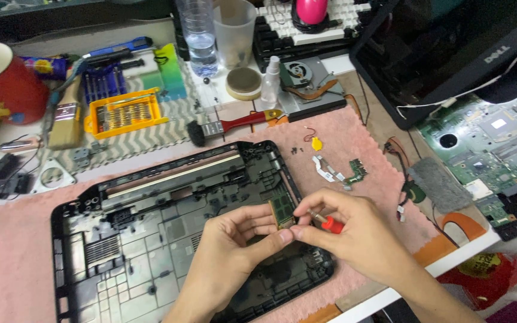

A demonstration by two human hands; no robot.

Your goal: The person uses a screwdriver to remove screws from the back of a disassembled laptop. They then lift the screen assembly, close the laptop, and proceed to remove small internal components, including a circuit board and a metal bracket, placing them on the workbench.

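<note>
While my left hand (234, 239) pinches the memory stick (282, 213) over the shell's (127, 239) three o'clock edge, my right hand (354, 233), fingers clamped on the red screwdriver (329, 224), probes it; steadiness matters next, I judge.

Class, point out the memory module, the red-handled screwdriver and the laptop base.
memory module (282, 213), head view, its green face between the fingers
red-handled screwdriver (332, 225), head view, its red handle
laptop base (151, 251), head view, its bare inner floor
</note>
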